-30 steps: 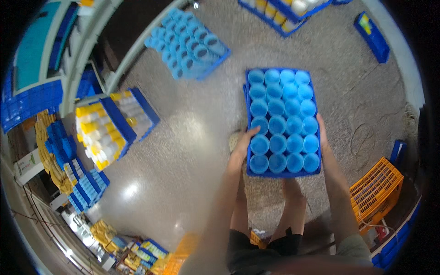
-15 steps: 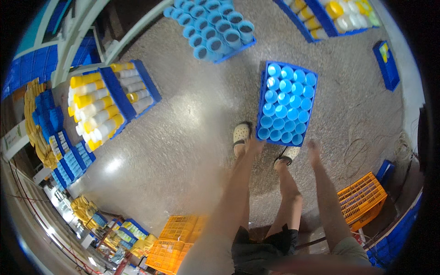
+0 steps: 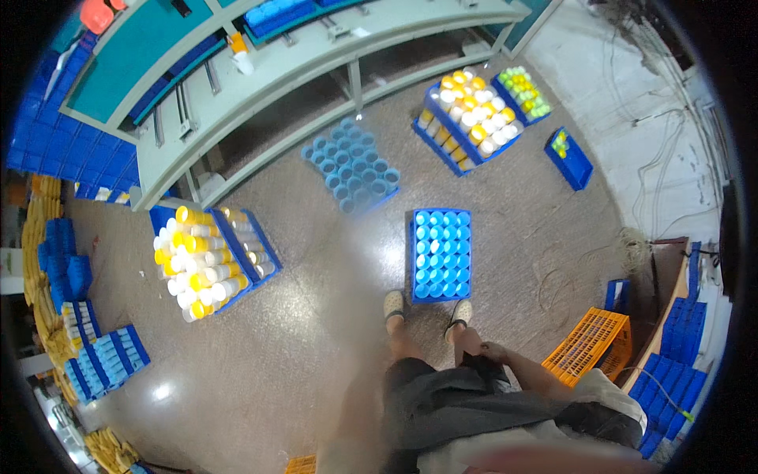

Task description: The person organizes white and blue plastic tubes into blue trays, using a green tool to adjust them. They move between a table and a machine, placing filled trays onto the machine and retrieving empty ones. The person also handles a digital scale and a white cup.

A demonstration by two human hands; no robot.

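Note:
A blue crate (image 3: 442, 298) filled with rows of light blue cups (image 3: 436, 246) stands on the floor just in front of my feet. My right hand (image 3: 493, 351) is low by my right thigh, next to the hem of my dark shorts (image 3: 442, 399), away from the crate. Its fingers are too small and blurred to read. On the left, my left hand (image 3: 377, 365) and forearm are smeared beside my left leg, apart from the crate; the fingers cannot be made out.
Blue crates of white and yellow bottles stand left (image 3: 201, 265) and far right (image 3: 474, 114). More blue cups (image 3: 351, 166) stand ahead, before a long workbench (image 3: 260, 87). A small blue tray (image 3: 572, 162) lies near the right wall. An orange crate (image 3: 586, 344) sits right.
My hands have drawn back from the near end of the crate toward my body. The view has lifted, bringing in the workbench; the cup crate remains on the floor.

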